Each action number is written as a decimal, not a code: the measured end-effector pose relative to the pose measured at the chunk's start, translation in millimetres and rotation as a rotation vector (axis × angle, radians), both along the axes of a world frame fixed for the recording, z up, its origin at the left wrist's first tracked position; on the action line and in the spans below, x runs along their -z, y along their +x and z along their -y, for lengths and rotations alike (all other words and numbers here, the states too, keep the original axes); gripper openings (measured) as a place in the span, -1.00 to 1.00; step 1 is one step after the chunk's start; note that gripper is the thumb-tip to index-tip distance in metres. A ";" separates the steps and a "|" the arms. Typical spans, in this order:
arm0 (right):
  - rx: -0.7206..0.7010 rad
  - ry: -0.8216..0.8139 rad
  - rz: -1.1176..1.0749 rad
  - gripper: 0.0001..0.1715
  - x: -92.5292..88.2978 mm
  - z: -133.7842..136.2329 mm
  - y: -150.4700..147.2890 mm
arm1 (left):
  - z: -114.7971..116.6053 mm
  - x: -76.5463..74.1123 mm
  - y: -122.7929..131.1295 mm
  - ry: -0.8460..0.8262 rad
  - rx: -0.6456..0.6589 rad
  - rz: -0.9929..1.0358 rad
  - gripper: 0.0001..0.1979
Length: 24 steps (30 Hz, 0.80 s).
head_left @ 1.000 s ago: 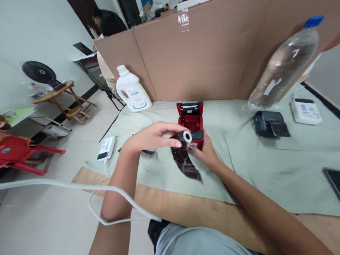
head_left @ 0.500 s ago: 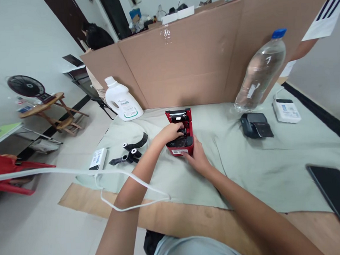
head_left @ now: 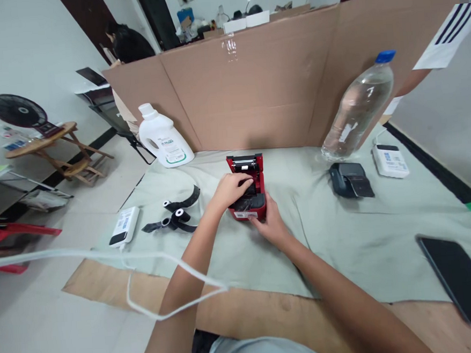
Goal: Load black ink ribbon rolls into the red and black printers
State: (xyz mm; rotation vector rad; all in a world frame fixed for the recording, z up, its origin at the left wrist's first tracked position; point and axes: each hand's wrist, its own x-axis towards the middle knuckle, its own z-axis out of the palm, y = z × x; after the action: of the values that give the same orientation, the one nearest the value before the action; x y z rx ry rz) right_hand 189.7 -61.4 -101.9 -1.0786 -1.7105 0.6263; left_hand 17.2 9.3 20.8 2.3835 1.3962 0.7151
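Note:
A small red and black portable printer sits near the middle of the cloth with its lid raised, showing a roller inside the lid. My right hand grips the printer's right side and front corner, thumb at the front. My left hand reaches into the open compartment from the left; its fingers are bent together and what they hold, if anything, is hidden. Left of the printer lie several small black rolls with white cores and loose tails. A second, dark printer rests on the right with a black strip hanging out.
Along the back stands a cardboard panel. In front of it are a white jug and a leaning water bottle. White power banks lie at both sides. A phone lies front right. A white cable crosses my left forearm.
My left hand has shifted slightly within the compartment, its fingers lifted a little and its back turned more upward. My right hand keeps its hold on the printer. The view has tilted slightly.

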 end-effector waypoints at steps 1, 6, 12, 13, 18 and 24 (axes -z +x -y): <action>0.003 -0.006 -0.024 0.01 0.9 -0.6 0.9 | 9.5 2.2 -5.2 0.040 -0.022 0.059 -0.67; -0.003 -0.045 -0.156 -0.21 -5.7 -5.0 12.6 | 45.0 20.5 -27.4 0.170 0.180 0.074 -0.55; 0.126 -0.154 -0.288 -0.40 -40.8 -35.5 20.0 | 51.6 49.3 -34.4 0.441 0.292 0.042 -0.70; 0.145 -0.163 -0.313 -0.42 -46.0 -46.1 18.5 | 52.6 54.2 -34.5 0.479 0.270 0.045 -0.72; 0.092 -0.221 -0.420 -0.36 -59.1 -103.6 4.7 | 63.2 74.0 -26.3 0.539 0.137 0.045 -0.72; 0.088 -0.188 -0.441 -0.44 -57.7 -104.4 -2.8 | 69.6 82.7 -12.6 0.540 0.114 0.060 -0.69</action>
State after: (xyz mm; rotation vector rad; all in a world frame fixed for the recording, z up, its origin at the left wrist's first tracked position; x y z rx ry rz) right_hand 186.9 43.1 -44.2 -1.0454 -1.2366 0.9076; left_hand 4.6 -60.2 -61.9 2.7765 1.1353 1.2493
